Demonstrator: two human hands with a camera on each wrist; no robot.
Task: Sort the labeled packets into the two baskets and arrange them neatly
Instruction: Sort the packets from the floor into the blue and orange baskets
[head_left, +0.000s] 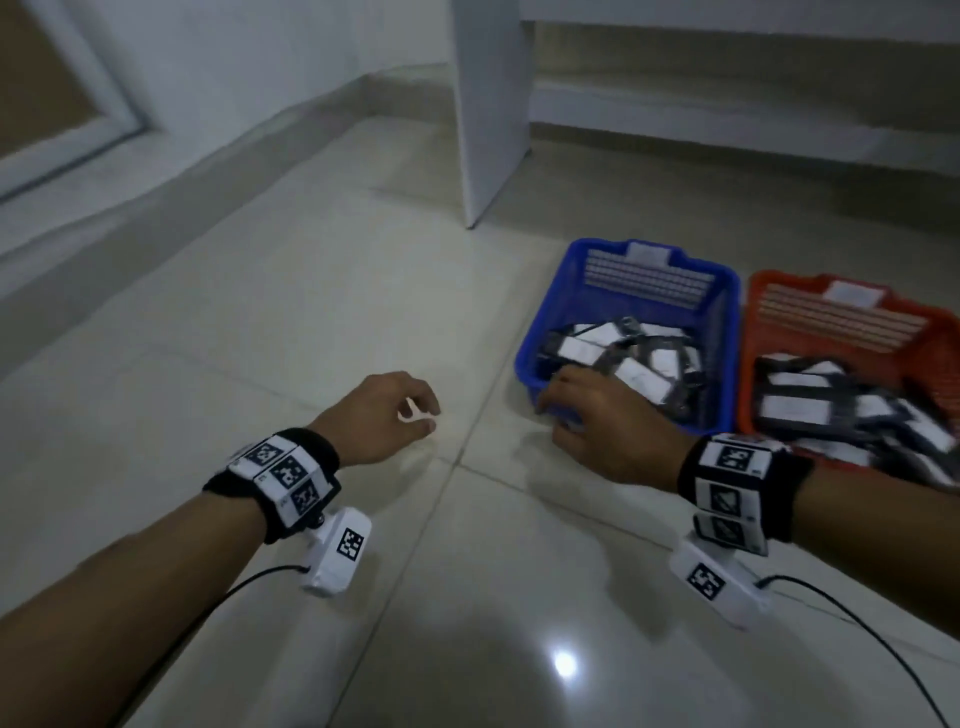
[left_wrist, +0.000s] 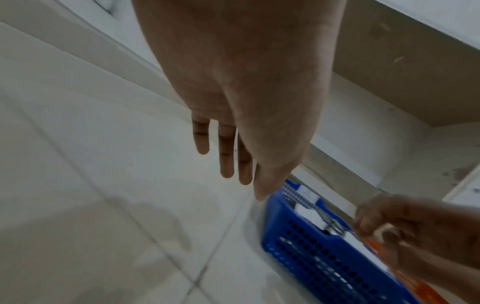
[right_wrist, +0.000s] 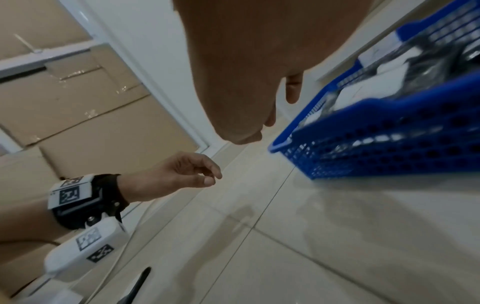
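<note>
A blue basket (head_left: 548, 306) (left_wrist: 324, 257) (right_wrist: 389, 144) stands on the tiled floor, with an orange basket (head_left: 750, 374) (left_wrist: 426, 292) touching its right side. Each holds several dark packets with white labels (head_left: 639, 374) (head_left: 800, 410) (right_wrist: 389, 86), lying jumbled. My right hand (head_left: 553, 415) (left_wrist: 374, 228) (right_wrist: 259, 127) lies over the blue basket's near-left corner with its fingers bent at the rim. Blur hides whether they grip the rim or a packet. My left hand (head_left: 415, 410) (left_wrist: 228, 164) (right_wrist: 207, 176) hovers above bare floor left of the blue basket, fingers loosely bent, holding nothing.
A white cabinet panel (head_left: 488, 104) stands on the floor behind the baskets. A skirting edge (head_left: 156, 208) runs along the left wall. Stacked cardboard boxes (right_wrist: 78, 102) sit behind a glass door. Thin black cables (head_left: 857, 603) trail from both wrist cameras across the floor.
</note>
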